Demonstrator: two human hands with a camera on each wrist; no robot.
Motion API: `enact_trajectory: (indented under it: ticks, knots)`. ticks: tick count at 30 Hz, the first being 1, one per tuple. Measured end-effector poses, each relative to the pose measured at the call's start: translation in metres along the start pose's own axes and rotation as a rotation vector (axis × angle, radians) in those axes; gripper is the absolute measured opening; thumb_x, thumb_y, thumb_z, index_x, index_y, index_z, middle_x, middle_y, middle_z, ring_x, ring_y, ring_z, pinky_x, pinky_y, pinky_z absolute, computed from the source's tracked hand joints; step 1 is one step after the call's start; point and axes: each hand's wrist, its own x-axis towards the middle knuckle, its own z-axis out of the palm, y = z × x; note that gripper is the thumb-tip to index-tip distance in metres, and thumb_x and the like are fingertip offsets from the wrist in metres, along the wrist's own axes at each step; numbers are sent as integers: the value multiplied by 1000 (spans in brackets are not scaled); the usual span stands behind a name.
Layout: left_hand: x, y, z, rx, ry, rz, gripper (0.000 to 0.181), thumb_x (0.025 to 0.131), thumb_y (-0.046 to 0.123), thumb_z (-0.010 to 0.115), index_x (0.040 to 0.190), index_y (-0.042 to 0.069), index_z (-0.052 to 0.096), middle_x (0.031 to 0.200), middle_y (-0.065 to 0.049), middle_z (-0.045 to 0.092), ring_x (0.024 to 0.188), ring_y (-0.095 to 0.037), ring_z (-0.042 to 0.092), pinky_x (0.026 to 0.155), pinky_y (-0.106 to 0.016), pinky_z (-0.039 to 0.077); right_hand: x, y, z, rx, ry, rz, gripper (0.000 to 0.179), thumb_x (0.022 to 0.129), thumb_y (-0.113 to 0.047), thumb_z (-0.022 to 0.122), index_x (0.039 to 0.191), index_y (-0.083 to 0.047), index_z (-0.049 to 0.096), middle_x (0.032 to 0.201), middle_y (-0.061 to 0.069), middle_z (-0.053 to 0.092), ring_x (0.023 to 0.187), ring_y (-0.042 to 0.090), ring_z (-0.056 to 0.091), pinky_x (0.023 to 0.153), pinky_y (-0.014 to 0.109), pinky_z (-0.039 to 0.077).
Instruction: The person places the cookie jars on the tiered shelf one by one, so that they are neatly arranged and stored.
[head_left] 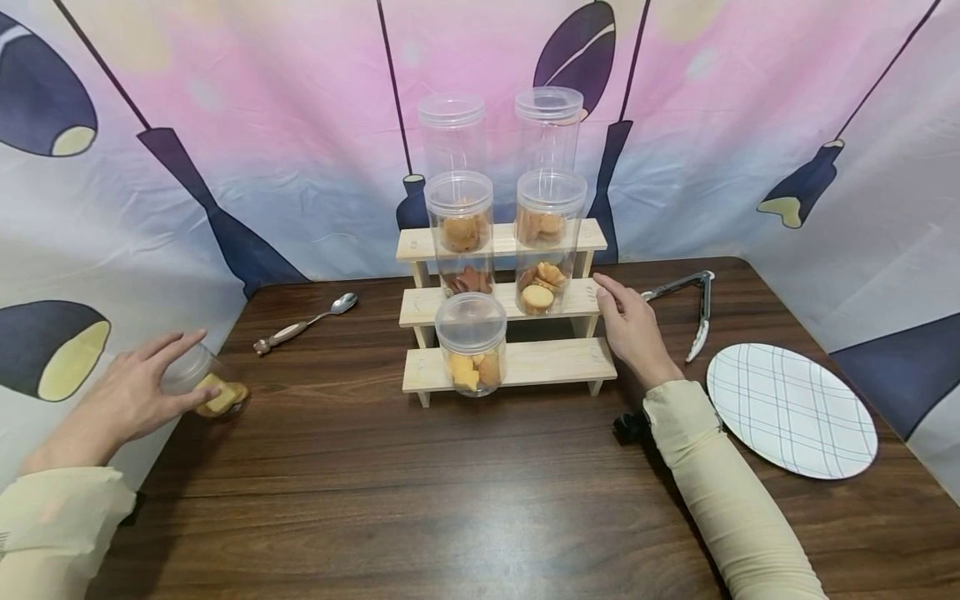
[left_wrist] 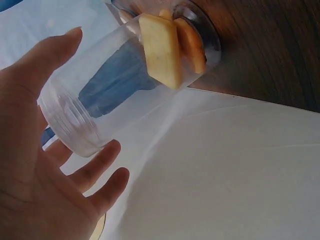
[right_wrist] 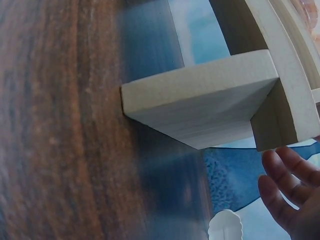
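Note:
At the table's left edge stands a clear lidded jar (head_left: 222, 398) with pale and orange biscuits in its bottom. My left hand (head_left: 138, 392) is around its lid end, thumb on one side and fingers spread on the other; in the left wrist view the fingers (left_wrist: 97, 167) look loose beside the lid (left_wrist: 70, 117). My right hand (head_left: 632, 325) is at the right end of a three-step wooden rack (head_left: 558, 362), fingertips right at the middle shelf's end. In the right wrist view those fingers (right_wrist: 287, 175) are slightly bent below the wood.
Two jars stand on each upper step of the rack; a shorter biscuit jar (head_left: 471, 354) is on the lowest step's left. A spoon (head_left: 307, 325) lies at left. Tongs (head_left: 703, 312) and a checked oval plate (head_left: 791, 412) lie at right. A patterned cloth (head_left: 315, 167) hangs behind.

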Motion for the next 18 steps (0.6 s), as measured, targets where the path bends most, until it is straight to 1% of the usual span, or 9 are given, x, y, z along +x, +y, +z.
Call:
enact_trajectory:
  ticks: [4, 6, 14, 18]
  knots:
    - [-1, -2, 2, -16, 28, 25, 85, 82, 26, 81, 153, 7, 37, 136, -38, 43, 107, -65, 44, 86, -73, 37, 0, 0, 0, 4, -3, 7, 55, 106, -50, 34, 150, -19, 48, 127, 18, 58, 113, 36, 56, 94, 57, 44]
    - [0, -2, 2, -23, 36, 31, 83, 83, 25, 80, 152, 6, 38, 134, -37, 44, 108, -64, 45, 86, -72, 37, 0, 0, 0, 4, -4, 7, 56, 106, -50, 34, 150, -19, 47, 128, 18, 58, 113, 36, 56, 94, 57, 44]
    - [0, -2, 2, -41, 47, 38, 79, 84, 24, 80, 150, 5, 41, 133, -37, 44, 109, -63, 44, 87, -72, 36, 0, 1, 0, -4, -6, 6, 54, 106, -50, 34, 151, -24, 47, 132, 17, 57, 116, 36, 56, 96, 57, 44]
    - [0, -1, 2, -46, 44, 35, 78, 85, 24, 79, 150, 5, 41, 134, -37, 44, 110, -63, 43, 87, -72, 36, 0, 1, 0, -3, -7, -1, 53, 106, -50, 34, 151, -23, 47, 133, 18, 57, 116, 37, 56, 97, 57, 44]
